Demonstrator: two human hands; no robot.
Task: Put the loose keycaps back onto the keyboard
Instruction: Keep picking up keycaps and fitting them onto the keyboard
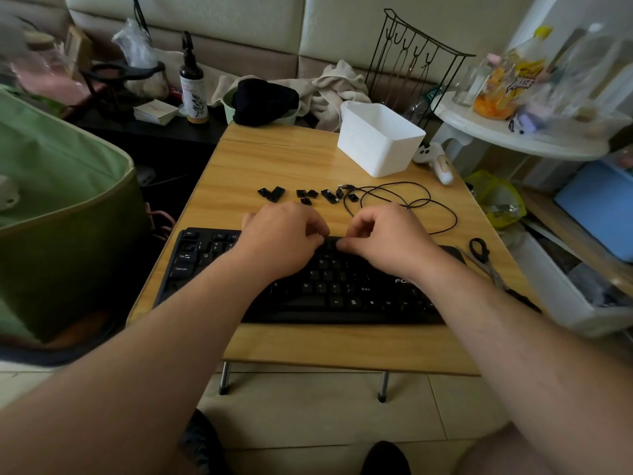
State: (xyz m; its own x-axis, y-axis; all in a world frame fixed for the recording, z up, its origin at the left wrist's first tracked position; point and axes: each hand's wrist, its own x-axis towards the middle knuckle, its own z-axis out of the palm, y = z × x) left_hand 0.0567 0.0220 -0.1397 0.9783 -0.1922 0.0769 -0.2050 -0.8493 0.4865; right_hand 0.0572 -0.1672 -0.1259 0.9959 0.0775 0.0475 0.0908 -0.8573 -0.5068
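While the loose keycaps (306, 194) are lying scattered on the bench (260, 159) behind the keyboard (205, 265), a small, light, rigid cap, best taken by its sides, is apparently being pressed in by the curled fingers of the left hand (284, 240) and right hand (383, 236), though the cap itself is hidden.

1. The left hand (281, 240) and right hand (387, 238) cover the middle of the keyboard (329, 286)'s upper rows, so the keys and any bare sockets beneath them are hidden.
2. Both hands' fingertips curl down out of sight; whether either pinches a keycap cannot be told.
3. The loose keycaps (305, 195) beyond the hands are too small for their legends to be read.
4. The right forearm hides the keyboard's right end and cuts its printed logo short.
5. The scissors (481, 255) are partly hidden behind that forearm.
6. The items on the white shelf (513, 138) at upper right are blurred.
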